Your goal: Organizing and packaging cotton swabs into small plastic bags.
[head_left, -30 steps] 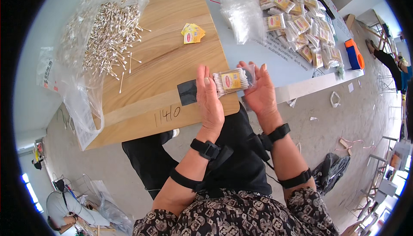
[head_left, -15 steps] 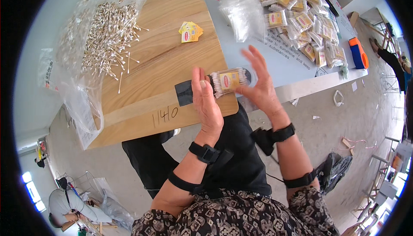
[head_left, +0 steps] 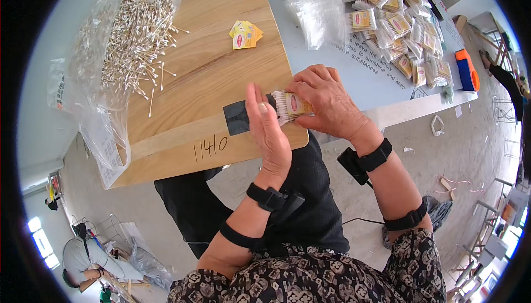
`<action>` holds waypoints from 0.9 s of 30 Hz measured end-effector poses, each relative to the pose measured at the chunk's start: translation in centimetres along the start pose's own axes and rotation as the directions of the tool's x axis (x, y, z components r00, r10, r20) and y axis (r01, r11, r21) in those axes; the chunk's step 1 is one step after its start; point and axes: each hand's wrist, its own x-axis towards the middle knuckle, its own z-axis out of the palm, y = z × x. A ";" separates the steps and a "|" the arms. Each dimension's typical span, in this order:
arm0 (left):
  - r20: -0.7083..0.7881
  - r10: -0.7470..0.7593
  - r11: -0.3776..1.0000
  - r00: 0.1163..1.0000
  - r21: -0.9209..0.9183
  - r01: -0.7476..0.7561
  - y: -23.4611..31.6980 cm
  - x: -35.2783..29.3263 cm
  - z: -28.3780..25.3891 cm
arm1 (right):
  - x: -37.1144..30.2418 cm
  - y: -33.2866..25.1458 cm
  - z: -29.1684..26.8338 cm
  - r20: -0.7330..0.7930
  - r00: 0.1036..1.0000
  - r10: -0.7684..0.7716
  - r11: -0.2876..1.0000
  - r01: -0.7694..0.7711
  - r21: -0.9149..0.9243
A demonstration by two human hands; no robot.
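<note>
A clear packet of cotton swabs [head_left: 289, 107] with a yellow label card lies near the front right corner of the wooden tabletop. My right hand [head_left: 333, 105] is closed over its right part, thumb on the near side and fingers on the far side, covering that end. My left hand [head_left: 269, 131] stands on edge by the packet's left end, its fingers stretched out and close together. A flat black piece [head_left: 236, 119] lies on the wood just left of my left hand, and the hand hides part of it.
A clear bag of loose cotton swabs [head_left: 138, 43] lies open at the left. Yellow label cards [head_left: 246, 35] sit mid-table. On the grey surface at right are empty clear bags [head_left: 316, 12], a heap of filled swab packets [head_left: 395, 24] and a blue-and-orange tape dispenser [head_left: 468, 71].
My right hand has come down from open beside the packet and closed over its right end. My left hand has hardly moved. The view has shifted slightly.
</note>
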 end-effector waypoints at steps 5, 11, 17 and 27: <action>-0.016 -0.015 0.992 1.000 -0.126 0.013 1.7 0.1 2.1 | 0.2 0.6 0.2 0.013 1.000 -0.009 0.999 0.008 0.034; 0.032 -0.005 0.990 0.999 -0.141 0.009 0.8 -0.1 1.3 | 0.7 0.9 0.4 0.065 0.997 -0.035 0.997 0.030 0.072; 0.105 -0.126 0.903 0.986 -0.400 0.158 0.6 0.7 1.1 | 1.4 0.8 0.5 0.016 0.997 -0.076 0.996 0.075 0.050; 0.070 -0.375 0.883 0.924 -0.277 0.379 3.3 -0.5 -1.0 | 0.1 0.3 0.2 -0.004 1.000 -0.015 1.000 0.015 -0.002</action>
